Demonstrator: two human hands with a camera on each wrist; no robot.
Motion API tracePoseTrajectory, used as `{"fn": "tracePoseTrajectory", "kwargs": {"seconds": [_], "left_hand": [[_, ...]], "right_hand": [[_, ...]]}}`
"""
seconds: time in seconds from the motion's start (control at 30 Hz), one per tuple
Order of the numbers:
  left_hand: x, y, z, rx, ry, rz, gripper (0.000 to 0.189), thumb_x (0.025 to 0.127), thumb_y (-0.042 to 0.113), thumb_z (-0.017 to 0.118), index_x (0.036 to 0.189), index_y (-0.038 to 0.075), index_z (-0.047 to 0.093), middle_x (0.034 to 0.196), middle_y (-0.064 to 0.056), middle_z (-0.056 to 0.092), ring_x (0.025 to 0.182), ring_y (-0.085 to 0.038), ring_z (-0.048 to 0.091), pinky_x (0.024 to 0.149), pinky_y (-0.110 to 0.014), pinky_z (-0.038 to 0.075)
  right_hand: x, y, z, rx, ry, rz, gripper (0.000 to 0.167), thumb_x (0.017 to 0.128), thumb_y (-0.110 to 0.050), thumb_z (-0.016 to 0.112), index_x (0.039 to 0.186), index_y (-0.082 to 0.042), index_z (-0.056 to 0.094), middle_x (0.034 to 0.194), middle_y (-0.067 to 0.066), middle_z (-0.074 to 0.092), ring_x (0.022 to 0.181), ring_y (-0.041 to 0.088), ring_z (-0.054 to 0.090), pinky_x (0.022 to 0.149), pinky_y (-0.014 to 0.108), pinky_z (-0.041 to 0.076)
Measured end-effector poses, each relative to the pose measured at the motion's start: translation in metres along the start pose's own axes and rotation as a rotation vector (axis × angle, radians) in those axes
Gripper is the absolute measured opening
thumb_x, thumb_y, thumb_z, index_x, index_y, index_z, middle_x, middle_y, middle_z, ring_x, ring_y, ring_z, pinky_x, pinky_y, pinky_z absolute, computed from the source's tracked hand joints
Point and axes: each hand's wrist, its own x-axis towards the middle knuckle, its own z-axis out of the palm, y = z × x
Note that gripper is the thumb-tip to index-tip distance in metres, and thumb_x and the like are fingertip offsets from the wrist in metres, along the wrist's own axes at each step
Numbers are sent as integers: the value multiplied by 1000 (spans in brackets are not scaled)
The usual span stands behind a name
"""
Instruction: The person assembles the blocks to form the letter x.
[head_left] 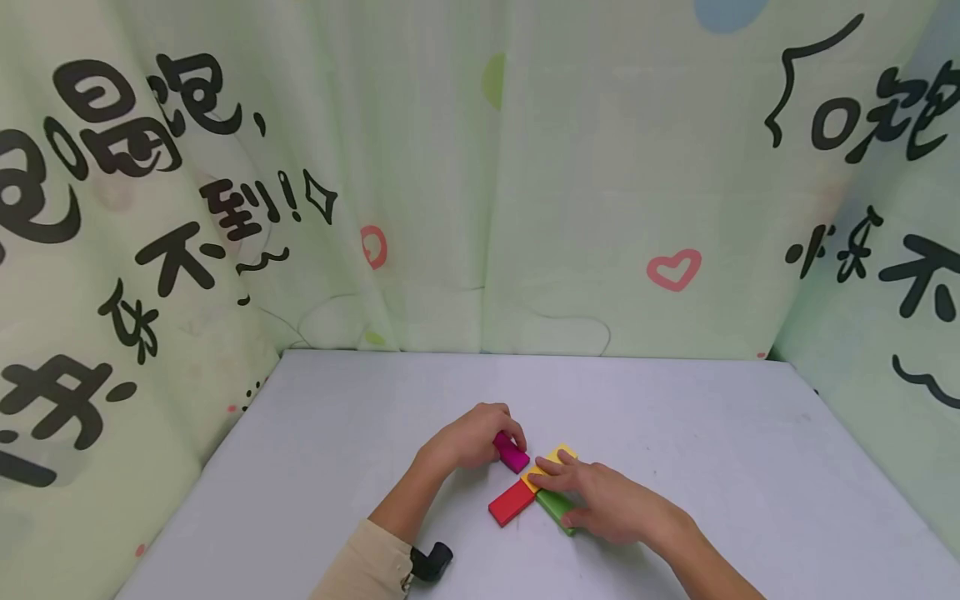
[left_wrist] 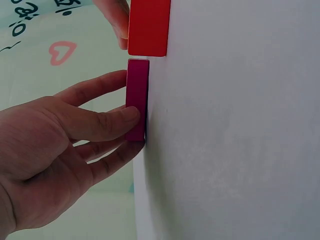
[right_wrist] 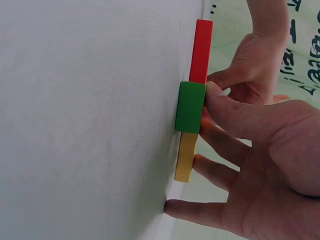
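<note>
My left hand (head_left: 474, 435) pinches a magenta rectangular block (head_left: 512, 452); in the left wrist view its thumb lies across the block's (left_wrist: 138, 85) face, with fingers behind. One end of that block is close to a red block (head_left: 512, 502), a narrow gap between them. My right hand (head_left: 611, 500) has its fingers stretched over a yellow block (right_wrist: 186, 157), and its thumb touches the edge of a green block (right_wrist: 190, 107). Red, yellow and green blocks meet near one corner on the table, the yellow one partly hidden under the fingers.
The white table (head_left: 360, 417) stretches out around the blocks. A pale green curtain (head_left: 570, 183) with black writing and pink hearts hangs behind and at both sides. A black device (head_left: 431, 562) sits at the left wrist, by a beige sleeve (head_left: 367, 567).
</note>
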Motion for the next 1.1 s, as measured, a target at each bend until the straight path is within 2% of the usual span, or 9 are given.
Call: {"fn": "tracePoseTrajectory", "kwargs": {"seconds": [1.1], "left_hand": [[0,10,4,26,-20,25,27,93,1,75,109,22,81,103,3,65,95,-7,59,78,-13,51]], "right_hand": [[0,-2,-1,-9,0,-12,61,92,-16,78,150,-22,59,163,1,47,155,44,31,109,66,43]]}}
